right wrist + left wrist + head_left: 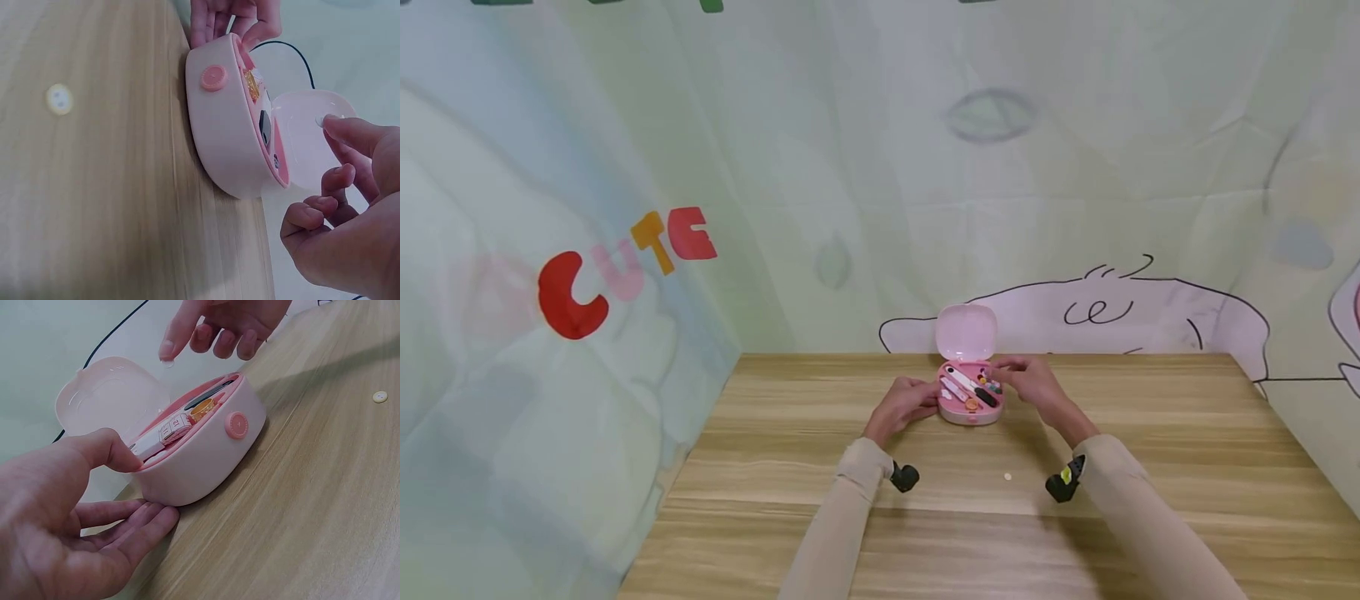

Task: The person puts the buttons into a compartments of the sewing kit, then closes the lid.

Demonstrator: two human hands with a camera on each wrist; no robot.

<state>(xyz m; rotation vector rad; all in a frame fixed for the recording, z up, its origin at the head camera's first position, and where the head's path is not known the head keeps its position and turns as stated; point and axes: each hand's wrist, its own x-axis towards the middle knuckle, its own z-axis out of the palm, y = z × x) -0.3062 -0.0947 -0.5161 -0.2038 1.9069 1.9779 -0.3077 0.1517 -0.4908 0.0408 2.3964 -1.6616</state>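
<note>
A pink and white sewing box (972, 417) stands on the table with its lid (966, 332) raised at the back. Inside lie a tape measure (175, 427), a black-handled tool (985, 397), an orange piece (972, 405) and several small colourful bits. My left hand (907, 403) holds the box's left side, thumb on the rim and fingers low against the wall. Above the box's right side, my right hand (1033, 383) pinches a small pale button (320, 120) between thumb and index finger. Its other fingers are loosely curled.
A cream button (380, 397) lies on the wooden table (790, 467) in front of the box. Behind the table's far edge hangs a printed cloth backdrop (850, 208). A dark cable (294, 47) runs behind the lid.
</note>
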